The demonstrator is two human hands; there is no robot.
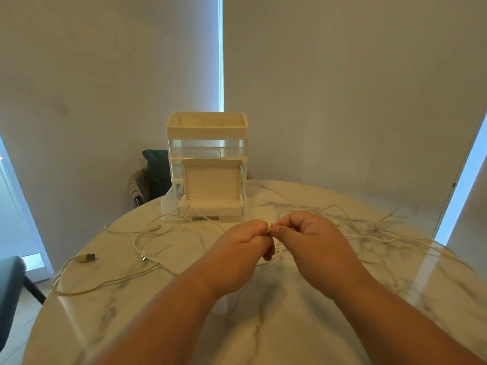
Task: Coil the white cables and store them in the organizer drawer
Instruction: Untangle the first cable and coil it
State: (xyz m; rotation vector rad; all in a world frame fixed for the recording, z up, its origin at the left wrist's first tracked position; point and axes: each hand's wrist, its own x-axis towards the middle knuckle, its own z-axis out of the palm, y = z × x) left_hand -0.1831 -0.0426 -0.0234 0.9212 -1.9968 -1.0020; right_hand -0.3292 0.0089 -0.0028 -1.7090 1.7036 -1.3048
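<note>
Over the middle of the marble table (263, 325), my left hand (237, 248) and my right hand (311, 241) meet fingertip to fingertip. Both pinch a small folded white cable (268, 227); its strands hang below the fingers. A second white cable (137, 241) with a USB plug (88, 257) lies loose to the left. Another white cable (382, 233) sprawls across the right side. The white organizer (208, 154) stands at the table's far edge, its bottom drawer (171, 206) pulled out, with an open white box in it.
A dark chair (155, 175) with a grey cloth stands behind the table at the left. Another dark seat (10, 291) is at the left edge. Pale blinds close off the background.
</note>
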